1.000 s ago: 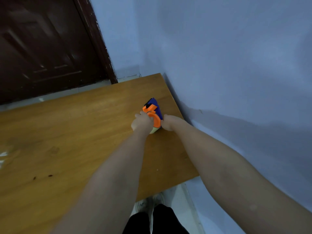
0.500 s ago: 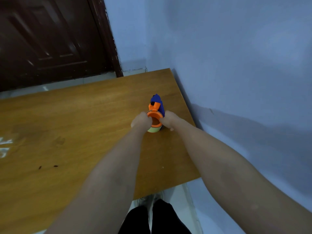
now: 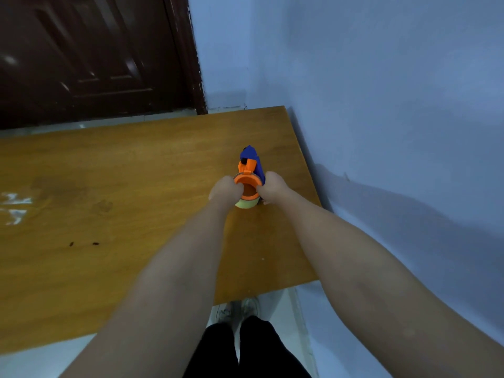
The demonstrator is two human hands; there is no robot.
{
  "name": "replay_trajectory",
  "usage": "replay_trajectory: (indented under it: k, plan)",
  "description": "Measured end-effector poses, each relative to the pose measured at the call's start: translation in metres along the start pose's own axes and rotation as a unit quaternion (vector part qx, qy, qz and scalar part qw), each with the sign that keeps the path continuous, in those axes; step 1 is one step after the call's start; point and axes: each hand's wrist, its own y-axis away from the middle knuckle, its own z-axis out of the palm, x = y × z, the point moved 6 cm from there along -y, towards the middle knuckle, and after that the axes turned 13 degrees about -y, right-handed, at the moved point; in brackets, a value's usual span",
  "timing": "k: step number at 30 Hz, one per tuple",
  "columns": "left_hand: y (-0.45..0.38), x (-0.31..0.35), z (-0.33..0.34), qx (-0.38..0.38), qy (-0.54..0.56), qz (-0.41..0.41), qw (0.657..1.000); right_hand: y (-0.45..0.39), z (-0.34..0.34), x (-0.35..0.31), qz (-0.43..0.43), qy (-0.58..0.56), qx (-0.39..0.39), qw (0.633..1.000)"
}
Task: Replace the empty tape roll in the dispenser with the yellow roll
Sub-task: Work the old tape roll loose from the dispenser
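Observation:
A blue and orange tape dispenser [image 3: 249, 165] stands on the wooden table [image 3: 109, 186] near its right edge. Its orange round hub faces up at me. Below the hub, the pale yellow roll [image 3: 245, 204] shows only a thin rim. My left hand [image 3: 225, 190] grips the hub's left side, and my right hand [image 3: 272, 188] grips its right side and the dispenser body. The fingers of both hands are curled around it. The empty roll is not visible.
A blue wall runs close along the table's right edge. A dark brown door [image 3: 90, 55] stands beyond the table's far edge. My legs and shoes [image 3: 240, 309] show below the near edge. White smears [image 3: 15, 208] mark the table's left side.
The view shifted, so the dispenser now appears upright with its hub facing me. Both hands stay on it, now more squarely on either side of the hub.

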Motion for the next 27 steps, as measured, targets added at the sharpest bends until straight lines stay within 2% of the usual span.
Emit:
replay_trajectory:
  k: [11,27]
  plan:
    - [0.042,-0.050,-0.005,0.026,0.057,-0.027,0.998,0.041,0.042,-0.019,-0.083,0.052,0.003,0.995]
    - [0.136,-0.170,0.027,0.013,0.102,-0.028,0.994,0.145,0.151,0.006,-0.079,0.093,0.007,0.993]
